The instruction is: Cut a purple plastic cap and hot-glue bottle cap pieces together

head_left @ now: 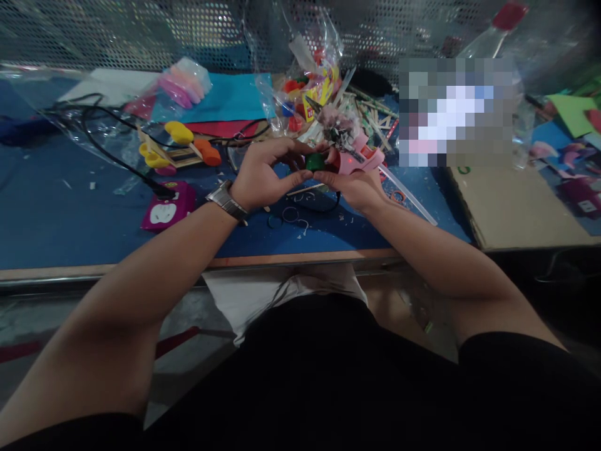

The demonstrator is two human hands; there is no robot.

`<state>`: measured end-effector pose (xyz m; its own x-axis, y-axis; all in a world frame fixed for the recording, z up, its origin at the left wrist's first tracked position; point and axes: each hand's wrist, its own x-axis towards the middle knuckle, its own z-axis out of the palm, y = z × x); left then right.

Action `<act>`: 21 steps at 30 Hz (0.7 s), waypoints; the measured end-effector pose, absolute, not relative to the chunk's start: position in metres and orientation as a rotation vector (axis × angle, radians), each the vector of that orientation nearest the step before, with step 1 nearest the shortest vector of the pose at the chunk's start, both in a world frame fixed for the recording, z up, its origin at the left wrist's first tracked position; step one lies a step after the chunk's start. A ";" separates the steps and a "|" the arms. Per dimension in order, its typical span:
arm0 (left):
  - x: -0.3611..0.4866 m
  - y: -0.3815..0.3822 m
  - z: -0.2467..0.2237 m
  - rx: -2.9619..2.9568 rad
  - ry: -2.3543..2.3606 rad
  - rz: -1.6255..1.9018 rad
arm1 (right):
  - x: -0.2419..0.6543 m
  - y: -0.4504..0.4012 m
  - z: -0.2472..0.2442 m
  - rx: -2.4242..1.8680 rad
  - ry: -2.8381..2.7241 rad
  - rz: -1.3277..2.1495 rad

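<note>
Between the fingertips of both hands is a small green rounded piece [315, 163], held above the blue tabletop; its exact kind is hard to make out. My left hand [268, 174], with a metal watch [227, 199] on the wrist, pinches it from the left. My right hand [359, 190] closes on it from the right, its thumb meeting the left thumb. Right behind the right hand is a pink glue gun [357, 158] with a small red light; whether the hand touches it is unclear. A black cord shows below the hands.
A purple power outlet box [169, 205] with a black plug stands left. Behind it is a stick assembly [181, 154] with yellow and orange pieces. Sticks [375, 119], plastic bags and coloured paper [230, 97] crowd the back. Cardboard [521, 207] lies right; a clear tube [410, 197] lies nearer.
</note>
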<state>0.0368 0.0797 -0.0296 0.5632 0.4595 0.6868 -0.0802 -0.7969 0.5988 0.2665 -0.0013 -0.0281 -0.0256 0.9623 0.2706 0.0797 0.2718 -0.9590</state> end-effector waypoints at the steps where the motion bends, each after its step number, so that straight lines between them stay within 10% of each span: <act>1: 0.037 0.080 -0.030 2.210 0.294 1.193 | 0.267 0.000 -0.029 -1.055 -1.402 0.967; 21: 0.037 0.076 -0.023 2.426 0.220 1.167 | 0.265 -0.003 -0.028 -1.073 -1.446 0.792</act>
<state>0.0367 0.0764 -0.0234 0.6320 0.3239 0.7041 -0.0449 -0.8916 0.4505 0.2652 -0.0033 -0.0282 0.0267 0.9270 0.3741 0.1841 0.3632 -0.9133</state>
